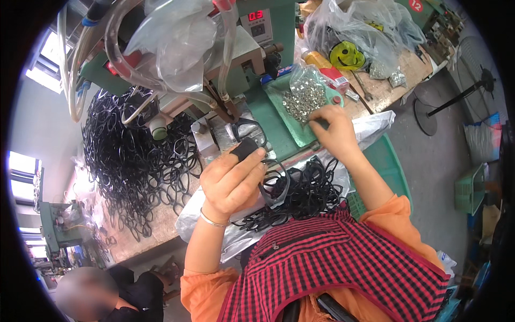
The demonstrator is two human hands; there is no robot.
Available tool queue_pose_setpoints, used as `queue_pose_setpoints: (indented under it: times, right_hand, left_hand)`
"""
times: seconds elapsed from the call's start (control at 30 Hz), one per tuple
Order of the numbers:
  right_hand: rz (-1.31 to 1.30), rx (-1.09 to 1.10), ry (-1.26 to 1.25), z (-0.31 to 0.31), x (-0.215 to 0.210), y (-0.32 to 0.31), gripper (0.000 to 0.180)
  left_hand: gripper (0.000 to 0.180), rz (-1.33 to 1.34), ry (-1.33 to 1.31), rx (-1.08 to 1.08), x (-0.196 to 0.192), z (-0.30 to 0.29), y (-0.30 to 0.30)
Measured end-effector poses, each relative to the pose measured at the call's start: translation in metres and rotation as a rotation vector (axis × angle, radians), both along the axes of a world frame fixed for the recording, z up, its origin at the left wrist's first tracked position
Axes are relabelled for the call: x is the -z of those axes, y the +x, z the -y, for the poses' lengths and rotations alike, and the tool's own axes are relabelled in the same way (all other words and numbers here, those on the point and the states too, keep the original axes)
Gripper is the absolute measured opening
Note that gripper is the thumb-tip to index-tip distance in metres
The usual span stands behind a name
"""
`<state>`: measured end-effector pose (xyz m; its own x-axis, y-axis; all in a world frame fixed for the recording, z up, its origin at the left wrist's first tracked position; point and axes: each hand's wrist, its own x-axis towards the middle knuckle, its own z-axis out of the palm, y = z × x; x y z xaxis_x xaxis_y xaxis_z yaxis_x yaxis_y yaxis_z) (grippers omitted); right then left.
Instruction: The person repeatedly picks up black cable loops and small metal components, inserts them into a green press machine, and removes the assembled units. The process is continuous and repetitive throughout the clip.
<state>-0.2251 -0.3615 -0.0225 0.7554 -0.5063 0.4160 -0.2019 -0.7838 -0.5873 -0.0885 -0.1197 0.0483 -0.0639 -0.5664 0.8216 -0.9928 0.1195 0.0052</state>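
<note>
My left hand [232,180] is closed around a black elastic loop [274,177], its thumb in a black finger cover, held just in front of the green press machine [252,48]. A silver bracelet sits on that wrist. My right hand [333,129] reaches into a pile of small silver metal pieces [304,99] on a green tray [281,121], fingers pinched at the pile's edge. What it pinches is too small to see. A heap of black loops [308,190] lies on a plastic sheet right below both hands.
A large tangle of black loops [129,155] covers the bench at left. Clear hoses and a plastic bag [171,43] hang over the machine. Bags of parts [365,32] crowd the wooden table at back right. Another person [102,295] sits at lower left. A fan stand [456,96] stands right.
</note>
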Motion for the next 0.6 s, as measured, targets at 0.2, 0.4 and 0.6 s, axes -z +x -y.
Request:
queue_pose_setpoints:
  times: [0.2, 0.4, 0.6]
  right_hand:
    - [-0.077, 0.149, -0.204, -0.01, 0.004, 0.021, 0.008]
    - [0.002, 0.139, -0.079, -0.009, 0.009, 0.009, 0.01]
    - [0.189, 0.064, -0.198, 0.003, 0.013, 0.017, 0.016]
  left_hand:
    - [0.032, -0.11, -0.01, 0.004, 0.009, -0.006, -0.006]
    - [0.039, -0.319, -0.123, -0.355, 0.041, -0.046, -0.049]
    - [0.024, -0.291, -0.022, -0.711, -0.01, -0.065, 0.048]
